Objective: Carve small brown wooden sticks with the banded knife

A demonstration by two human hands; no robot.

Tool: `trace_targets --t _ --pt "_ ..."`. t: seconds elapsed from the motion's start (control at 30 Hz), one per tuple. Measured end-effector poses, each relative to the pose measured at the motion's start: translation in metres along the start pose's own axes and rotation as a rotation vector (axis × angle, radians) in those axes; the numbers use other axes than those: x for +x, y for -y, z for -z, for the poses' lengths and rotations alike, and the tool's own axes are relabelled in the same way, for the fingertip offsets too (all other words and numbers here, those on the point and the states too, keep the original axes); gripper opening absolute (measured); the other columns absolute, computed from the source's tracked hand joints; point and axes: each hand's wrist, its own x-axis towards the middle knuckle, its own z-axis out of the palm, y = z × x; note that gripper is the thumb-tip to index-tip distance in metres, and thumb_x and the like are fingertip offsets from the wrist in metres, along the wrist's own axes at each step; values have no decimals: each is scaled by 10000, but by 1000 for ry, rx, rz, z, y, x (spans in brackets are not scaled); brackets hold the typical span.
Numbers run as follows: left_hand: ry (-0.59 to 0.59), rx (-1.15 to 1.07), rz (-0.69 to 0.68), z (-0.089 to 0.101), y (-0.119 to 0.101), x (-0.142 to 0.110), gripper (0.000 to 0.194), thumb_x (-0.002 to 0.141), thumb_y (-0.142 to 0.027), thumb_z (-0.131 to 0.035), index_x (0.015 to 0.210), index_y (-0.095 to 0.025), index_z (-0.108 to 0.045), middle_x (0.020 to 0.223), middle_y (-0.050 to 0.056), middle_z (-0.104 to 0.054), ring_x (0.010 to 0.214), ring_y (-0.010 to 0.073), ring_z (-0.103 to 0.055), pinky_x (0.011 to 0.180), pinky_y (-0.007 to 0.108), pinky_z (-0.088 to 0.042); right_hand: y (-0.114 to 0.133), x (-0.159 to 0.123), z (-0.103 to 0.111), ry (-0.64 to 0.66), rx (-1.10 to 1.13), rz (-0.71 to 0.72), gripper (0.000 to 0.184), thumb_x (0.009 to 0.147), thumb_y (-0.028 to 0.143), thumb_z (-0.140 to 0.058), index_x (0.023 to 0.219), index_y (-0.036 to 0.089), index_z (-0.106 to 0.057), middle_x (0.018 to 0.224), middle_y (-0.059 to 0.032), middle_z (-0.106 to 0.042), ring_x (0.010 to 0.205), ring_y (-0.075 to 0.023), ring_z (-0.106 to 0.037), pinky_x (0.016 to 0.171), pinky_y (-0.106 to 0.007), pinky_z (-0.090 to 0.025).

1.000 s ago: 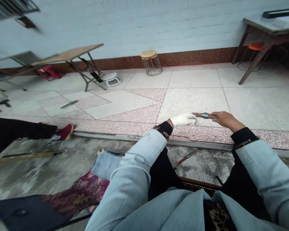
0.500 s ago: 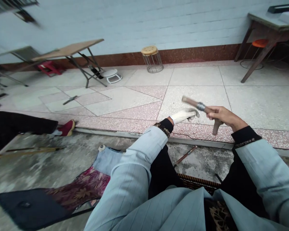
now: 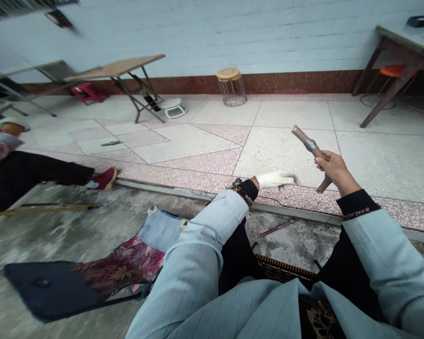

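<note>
Gripped in my bare right hand (image 3: 334,169) is a brown stick (image 3: 299,133) with a silvery binding wound round its middle. It slants, upper end to the left, and its lower end shows beneath my fingers. My left hand (image 3: 276,180) wears a white glove with grey fingertips. Its fingers are stretched to the right, holding nothing, apart from the stick and low over the pinkish step edge. Between my knees, a second brown rod (image 3: 276,228) with a similar band lies on the concrete.
A patterned cloth sling (image 3: 127,268) on a frame is at my left. Another person's leg with a red shoe (image 3: 105,179) reaches in from the left. On the tiled floor stand a wooden-topped stool (image 3: 229,74), a folding table (image 3: 118,68) and a desk (image 3: 403,42). A small dark object (image 3: 111,143) lies there too.
My right hand has lifted the stick's banded end and tilted it more steeply, away from my left hand. My left hand has lowered slightly, its fingers straighter. The view has swung a little left.
</note>
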Motion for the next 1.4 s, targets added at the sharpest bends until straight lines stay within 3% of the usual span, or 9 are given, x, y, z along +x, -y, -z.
trace_targets --t 0.17,0.3,0.5,0.67,0.73,0.83,0.97,1.23,1.4 --pt "46 -10 3 -8 -13 -10 246 826 -463 -692 905 -232 -728 641 -11 -523 613 123 -479 557 224 -451 0 -3 13 -50 -439 32 491 844 382 -620 1289 186 -682 1052 -137 -730 977 -310 -641 837 -403 -464" --pt "29 26 -78 -3 -21 -17 213 820 -462 -688 808 -251 -715 664 -6 -581 606 123 -469 527 225 -413 -2 -8 18 240 -845 14 470 913 372 -544 1339 216 -665 1206 -155 -713 1070 -334 -644 817 -384 -448" --pt "-87 62 -78 10 -26 -16 179 829 -369 -664 763 -204 -689 631 2 -584 575 113 -440 507 234 -356 -6 -22 25 701 -751 54 365 783 279 -688 1127 211 -792 1068 -78 -764 990 -269 -670 810 -315 -462" --pt "-176 39 -59 18 -18 -7 204 863 -340 -622 789 -158 -674 599 -11 -519 565 97 -421 538 230 -364 5 -32 30 1114 -319 135 528 754 435 -752 1208 167 -767 1021 -61 -749 900 -228 -647 808 -321 -480" --pt "-203 20 -62 21 -12 -4 221 884 -354 -603 824 -149 -661 609 -17 -506 581 94 -424 567 230 -383 11 -33 30 981 -139 175 567 791 456 -739 1276 163 -723 1021 -71 -727 883 -208 -631 812 -326 -479" --pt "-196 -5 -58 21 -1 0 271 903 -402 -590 882 -140 -655 627 -22 -491 591 93 -438 585 235 -402 15 -31 25 578 50 159 515 838 459 -670 1248 148 -686 863 -47 -658 731 -164 -577 698 -301 -471" --pt "-68 -42 -70 15 11 3 335 915 -455 -549 959 -142 -660 658 -40 -459 584 84 -448 570 218 -410 7 -20 14 215 -44 74 374 862 441 -565 1029 129 -690 744 -28 -579 606 -138 -515 609 -285 -445" --pt "-13 8 -13 8 -4 -1 201 881 -315 -613 963 -147 -686 711 -6 -569 626 96 -462 565 219 -397 -2 -19 9 16 -617 92 403 926 456 -560 1217 210 -691 956 -116 -727 873 -285 -653 746 -367 -441" --pt "-52 36 -1 4 -20 -10 170 905 -310 -602 857 -170 -686 678 5 -568 620 110 -463 577 239 -389 4 -22 9 144 -961 58 480 1000 453 -436 1322 144 -612 1149 -213 -713 1030 -353 -660 781 -396 -437"
